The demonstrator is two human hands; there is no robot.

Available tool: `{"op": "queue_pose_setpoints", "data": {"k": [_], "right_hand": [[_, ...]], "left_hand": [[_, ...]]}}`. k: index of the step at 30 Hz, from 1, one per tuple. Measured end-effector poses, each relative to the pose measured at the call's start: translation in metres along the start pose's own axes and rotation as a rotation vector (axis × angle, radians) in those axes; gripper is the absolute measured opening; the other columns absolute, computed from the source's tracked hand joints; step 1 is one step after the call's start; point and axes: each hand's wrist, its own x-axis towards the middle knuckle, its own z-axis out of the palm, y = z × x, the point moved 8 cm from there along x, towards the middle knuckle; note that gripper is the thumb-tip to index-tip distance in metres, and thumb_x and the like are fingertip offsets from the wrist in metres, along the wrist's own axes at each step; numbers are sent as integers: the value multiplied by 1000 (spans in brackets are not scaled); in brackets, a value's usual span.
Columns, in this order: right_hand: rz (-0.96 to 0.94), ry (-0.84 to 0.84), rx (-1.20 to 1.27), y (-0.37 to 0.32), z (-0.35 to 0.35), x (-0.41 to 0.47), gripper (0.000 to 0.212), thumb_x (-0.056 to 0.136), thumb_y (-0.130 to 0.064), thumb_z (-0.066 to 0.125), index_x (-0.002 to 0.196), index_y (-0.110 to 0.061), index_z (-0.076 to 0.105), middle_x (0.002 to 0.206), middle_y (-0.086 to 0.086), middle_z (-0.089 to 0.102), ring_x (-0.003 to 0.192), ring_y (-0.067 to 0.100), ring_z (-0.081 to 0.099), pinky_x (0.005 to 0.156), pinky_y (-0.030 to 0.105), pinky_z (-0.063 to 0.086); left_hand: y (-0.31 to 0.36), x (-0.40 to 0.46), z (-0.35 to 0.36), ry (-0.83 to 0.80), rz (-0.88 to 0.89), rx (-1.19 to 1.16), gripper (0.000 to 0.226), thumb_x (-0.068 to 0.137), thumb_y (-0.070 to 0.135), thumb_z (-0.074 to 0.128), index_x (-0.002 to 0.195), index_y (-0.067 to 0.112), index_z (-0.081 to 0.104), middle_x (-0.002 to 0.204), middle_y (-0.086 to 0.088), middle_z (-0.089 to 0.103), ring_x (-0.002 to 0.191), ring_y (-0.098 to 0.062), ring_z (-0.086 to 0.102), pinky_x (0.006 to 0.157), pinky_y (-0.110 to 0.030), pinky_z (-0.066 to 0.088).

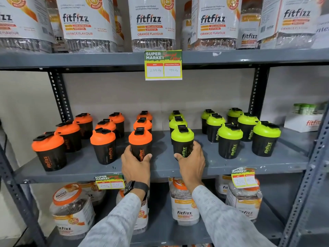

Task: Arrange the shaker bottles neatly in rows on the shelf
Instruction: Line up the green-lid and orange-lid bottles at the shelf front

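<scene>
Black shaker bottles stand in rows on the grey middle shelf (160, 168): several with orange lids on the left, several with green lids on the right. My left hand (135, 163) wraps the base of the front orange-lidded shaker (140, 141) in the third row from the left. My right hand (191, 161) grips the front green-lidded shaker (182, 139) beside it. Both bottles stand upright on the shelf. Two more shakers line up behind each held one.
Large fitfizz jars (153, 24) fill the upper shelf, and more jars (73, 209) sit on the lower one. Price tags (163, 65) hang from the shelf edges. Perforated uprights (58, 95) frame the bay. A white box (304, 122) sits at the far right.
</scene>
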Motion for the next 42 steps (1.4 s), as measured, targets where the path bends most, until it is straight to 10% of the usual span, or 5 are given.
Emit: {"op": "queue_pose_setpoints", "data": {"k": [27,36,42], "right_hand": [[-8,12,39,-3,-9,-13,96,78,-26,91,156,-12,38,147,11,56,135,31,55,110,49,48],[-216,119,119,-52,8,-64,49,83,-19,86,125,-14,61,108,-4,57,97,10,55,86,33,51],[-331,-100,167,-107,92,-123,32,87,-21,82,115,-16,69,104,-8,61,91,5,58,84,34,56]], "left_hand": [[-4,-7,-11,-47,92,9,87,76,37,83,148,17,39,129,-11,58,121,-32,55,96,-48,48],[-43,31,-109,140,152,-52,54,86,29,74,135,17,55,127,-6,62,114,-24,60,94,-46,52],[-97,83,-172,232,56,-65,56,84,22,76,135,14,54,129,-13,58,116,-31,57,100,-51,48]]}}
